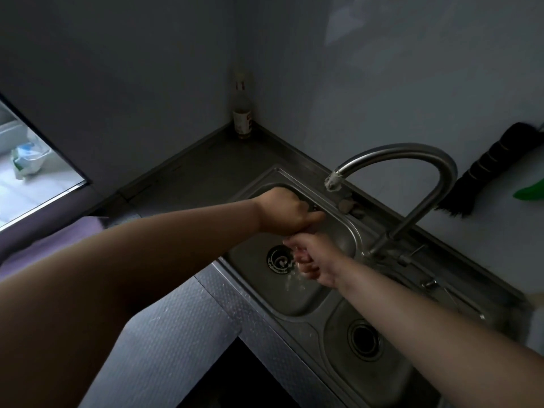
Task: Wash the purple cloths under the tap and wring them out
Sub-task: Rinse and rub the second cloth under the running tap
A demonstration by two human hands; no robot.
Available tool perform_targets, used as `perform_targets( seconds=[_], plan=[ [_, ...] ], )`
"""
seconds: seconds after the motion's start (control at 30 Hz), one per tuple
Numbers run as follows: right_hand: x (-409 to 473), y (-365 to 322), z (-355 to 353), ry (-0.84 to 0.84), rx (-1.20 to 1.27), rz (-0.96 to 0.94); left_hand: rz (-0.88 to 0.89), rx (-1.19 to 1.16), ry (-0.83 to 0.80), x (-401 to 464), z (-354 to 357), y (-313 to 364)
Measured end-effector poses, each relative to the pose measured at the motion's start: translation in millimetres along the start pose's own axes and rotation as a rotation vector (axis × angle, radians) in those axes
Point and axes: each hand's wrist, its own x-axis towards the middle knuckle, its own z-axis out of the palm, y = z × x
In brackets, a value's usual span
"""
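Both hands are over the left basin of the steel sink (297, 178). The left hand (284, 212) is a tight fist, fingers curled down. The right hand (312, 257) is just below it, almost touching, fingers also curled tight. What they grip is hidden inside the fists; I cannot tell if it is a cloth. Water drops fall under the right fingers (304, 265), near the drain (279, 258). A purple cloth (59, 240) lies far left of the fists, on the counter. The tap (394, 160) arches above, to their right.

Steel counter (188, 163) with sunken double sink (294, 301), bottle (242, 119) in far corner (label unreadable), purple cloth (59, 245) at left edge
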Motion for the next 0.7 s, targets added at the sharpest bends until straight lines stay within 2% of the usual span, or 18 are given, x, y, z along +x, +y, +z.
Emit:
perform_targets(
  seconds=[0.2,0.7],
  plan=[
    [-2.2,-1.4,5.6,-0.059,0.252,0.041,0.097,0.058,0.194,7.2,-12.0,-10.4],
    [-11.1,0.1,10.6,-0.122,0.441,0.042,0.172,0.045,0.274,9.0,-10.9,-10.6]
  ],
)
